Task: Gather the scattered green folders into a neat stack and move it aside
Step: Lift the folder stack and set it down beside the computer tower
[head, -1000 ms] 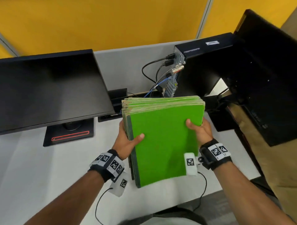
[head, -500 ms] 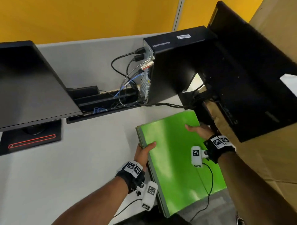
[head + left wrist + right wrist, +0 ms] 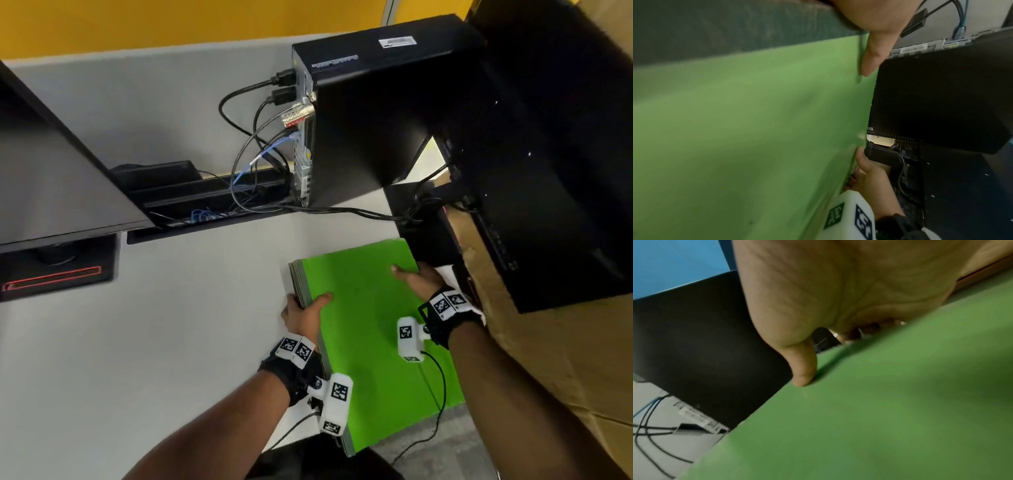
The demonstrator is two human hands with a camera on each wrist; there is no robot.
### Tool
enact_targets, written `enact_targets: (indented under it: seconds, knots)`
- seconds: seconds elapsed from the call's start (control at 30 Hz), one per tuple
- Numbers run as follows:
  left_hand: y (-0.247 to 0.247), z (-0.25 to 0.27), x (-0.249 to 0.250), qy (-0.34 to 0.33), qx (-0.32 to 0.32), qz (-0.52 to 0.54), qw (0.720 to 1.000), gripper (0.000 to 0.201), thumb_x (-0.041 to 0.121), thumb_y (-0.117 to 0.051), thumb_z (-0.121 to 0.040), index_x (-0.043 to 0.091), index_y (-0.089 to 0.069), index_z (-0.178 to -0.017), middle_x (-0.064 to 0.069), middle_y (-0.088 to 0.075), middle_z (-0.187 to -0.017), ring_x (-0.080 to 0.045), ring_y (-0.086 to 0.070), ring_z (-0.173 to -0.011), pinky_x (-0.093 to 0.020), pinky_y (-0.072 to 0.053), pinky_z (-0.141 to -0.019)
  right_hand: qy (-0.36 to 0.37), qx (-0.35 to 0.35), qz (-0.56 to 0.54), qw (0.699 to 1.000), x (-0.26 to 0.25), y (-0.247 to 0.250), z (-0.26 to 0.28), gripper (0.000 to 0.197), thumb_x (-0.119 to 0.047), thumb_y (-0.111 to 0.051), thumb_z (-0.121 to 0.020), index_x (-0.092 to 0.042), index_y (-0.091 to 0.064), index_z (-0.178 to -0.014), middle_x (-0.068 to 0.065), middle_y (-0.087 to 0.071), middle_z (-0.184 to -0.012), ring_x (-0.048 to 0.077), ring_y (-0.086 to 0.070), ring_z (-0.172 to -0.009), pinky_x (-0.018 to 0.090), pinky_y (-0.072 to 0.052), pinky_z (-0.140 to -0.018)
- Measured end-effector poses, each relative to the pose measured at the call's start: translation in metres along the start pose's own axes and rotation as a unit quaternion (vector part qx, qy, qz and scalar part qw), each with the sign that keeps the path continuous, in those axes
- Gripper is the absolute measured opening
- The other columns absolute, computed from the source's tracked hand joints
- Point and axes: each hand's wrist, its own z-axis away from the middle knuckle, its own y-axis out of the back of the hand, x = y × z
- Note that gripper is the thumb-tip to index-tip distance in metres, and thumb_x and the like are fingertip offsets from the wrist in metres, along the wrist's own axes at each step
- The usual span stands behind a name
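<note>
Both hands point(image 3: 875, 183) at green folder stack point(image 3: 748, 138) edges, beside black computer case point(image 3: 941, 97).

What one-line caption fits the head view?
Both hands, left hand and right hand, grip a stack of green folders beside the black computer tower.

Both forearms are bare, with no sleeves. Each wrist wears a black strap point(image 3: 297, 371) topped with white tiles printed with black-and-white square markers point(image 3: 295, 346). A white camera block point(image 3: 335, 402), also bearing such markers, hangs off each strap on a small metal joint. A thin black cable point(image 3: 440, 383) runs from each block. The left hand point(image 3: 303, 313) and right hand point(image 3: 419, 279) are ungloved.
</note>
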Motion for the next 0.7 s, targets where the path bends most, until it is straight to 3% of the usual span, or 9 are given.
enact_targets:
  seconds: [0.07, 0.1, 0.23, 0.3, 0.4, 0.47, 0.57, 0.7]
  knots:
    - [-0.001, 0.003, 0.0, -0.006, 0.009, -0.014, 1.0, 0.102, 0.045, -0.076, -0.052, 0.016, -0.038, -0.142, -0.011, -0.037, -0.139, -0.031, -0.044, -0.126, -0.044, -0.039, -0.106, -0.013, 0.007, 0.024, 1.0, 0.005, -0.001, -0.008, 0.111, -0.081, -0.066, -0.041, -0.018, -0.051, -0.131, 0.005, -0.059, -0.133, 0.026, -0.057, -0.12, 0.041, -0.044, -0.103]
    - [-0.001, 0.004, 0.0, -0.011, 0.011, -0.022, 1.0, 0.101, 0.042, -0.076, -0.058, 0.015, -0.034, -0.145, -0.01, -0.035, -0.14, -0.03, -0.043, -0.127, -0.042, -0.038, -0.108, -0.013, 0.006, 0.038, 0.999, 0.005, -0.002, -0.007, 0.115, -0.084, -0.064, -0.04, -0.018, -0.049, -0.133, 0.005, -0.056, -0.136, 0.027, -0.055, -0.122, 0.041, -0.043, -0.104]
    - [-0.001, 0.0, 0.0, -0.04, 0.011, -0.084, 0.996, 0.093, 0.039, -0.071, -0.078, 0.011, -0.02, -0.151, -0.011, -0.031, -0.147, -0.027, -0.038, -0.135, -0.032, -0.03, -0.112, 0.004, 0.023, 0.08, 0.997, -0.004, 0.004, 0.019, 0.079, -0.058, -0.057, -0.083, -0.014, -0.036, -0.146, 0.009, -0.04, -0.15, 0.029, -0.041, -0.135, 0.035, -0.034, -0.11]
    - [0.0, -0.002, 0.002, -0.039, -0.006, -0.102, 0.994, 0.094, 0.044, -0.067, -0.08, 0.013, -0.015, -0.152, -0.009, -0.029, -0.152, -0.026, -0.034, -0.139, -0.035, -0.028, -0.115, 0.009, 0.033, 0.083, 0.996, 0.005, 0.008, 0.02, 0.078, -0.058, -0.052, -0.086, -0.014, -0.032, -0.148, 0.008, -0.036, -0.152, 0.029, -0.037, -0.138, 0.037, -0.031, -0.113]
    - [0.006, 0.0, 0.003, -0.041, -0.032, -0.113, 0.992, 0.091, 0.049, -0.059, -0.084, 0.016, -0.008, -0.152, -0.006, -0.019, -0.158, -0.023, -0.021, -0.145, -0.04, -0.021, -0.119, 0.027, 0.055, 0.134, 0.989, 0.02, 0.011, 0.029, 0.065, -0.06, -0.045, -0.088, -0.014, -0.05, -0.135, 0.011, -0.052, -0.141, 0.032, -0.049, -0.127, 0.034, -0.038, -0.104]
    - [0.009, 0.003, -0.002, -0.052, -0.059, -0.106, 0.991, 0.084, 0.045, -0.053, -0.09, 0.017, -0.005, -0.153, -0.003, -0.014, -0.159, -0.02, -0.017, -0.147, -0.037, -0.017, -0.12, 0.027, 0.059, 0.159, 0.985, 0.028, 0.009, 0.037, 0.066, -0.065, -0.041, -0.086, -0.016, -0.056, -0.127, 0.013, -0.058, -0.133, 0.033, -0.055, -0.119, 0.034, -0.042, -0.099]
    - [0.007, 0.011, -0.006, -0.074, -0.057, -0.098, 0.991, 0.072, 0.036, -0.047, -0.096, 0.015, -0.008, -0.152, -0.002, -0.024, -0.156, -0.021, -0.028, -0.143, -0.03, -0.022, -0.118, 0.017, 0.066, 0.174, 0.982, 0.031, 0.001, 0.039, 0.074, -0.07, -0.043, -0.082, -0.016, -0.051, -0.133, 0.014, -0.057, -0.134, 0.036, -0.054, -0.12, 0.038, -0.044, -0.1]
    - [0.002, 0.009, -0.008, -0.096, -0.005, -0.079, 0.992, 0.083, 0.055, -0.046, -0.076, 0.013, -0.032, -0.145, -0.01, -0.048, -0.142, -0.03, -0.046, -0.131, -0.041, -0.036, -0.11, 0.005, 0.086, 0.189, 0.978, 0.015, -0.008, 0.037, 0.066, -0.062, -0.053, -0.082, -0.014, -0.057, -0.127, 0.014, -0.059, -0.131, 0.036, -0.053, -0.12, 0.04, -0.044, -0.1]
